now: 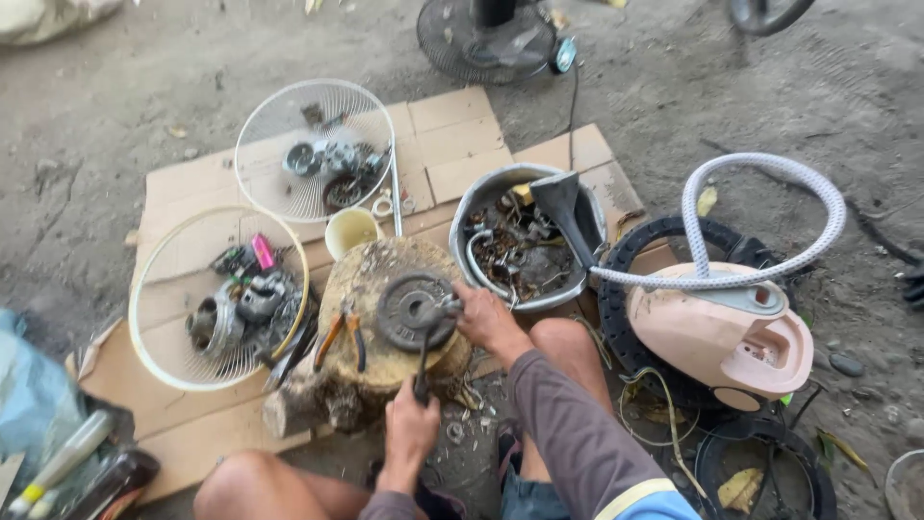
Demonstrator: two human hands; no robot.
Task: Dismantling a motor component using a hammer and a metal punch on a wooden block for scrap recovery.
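Head view: left hand (412, 424) clamped on a hammer handle (423, 366), right hand (486, 318) pinching a part on the iron disc (414, 310), scrap-filled metal basin (481, 207) alongside.

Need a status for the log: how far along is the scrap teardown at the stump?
Done: loose parts fill two fan guards and the metal basin. In hand: left hand grips a tool handle, right hand steadies a part on the iron disc. Left: pink vacuum cleaner looks unopened.

A pale pink vacuum cleaner (722, 332) with a white-grey ribbed hose (770, 217), a cream fan guard (219, 299), brown cardboard (462, 135), and a dark grey weight plate (412, 310) on a tan stump (371, 332).
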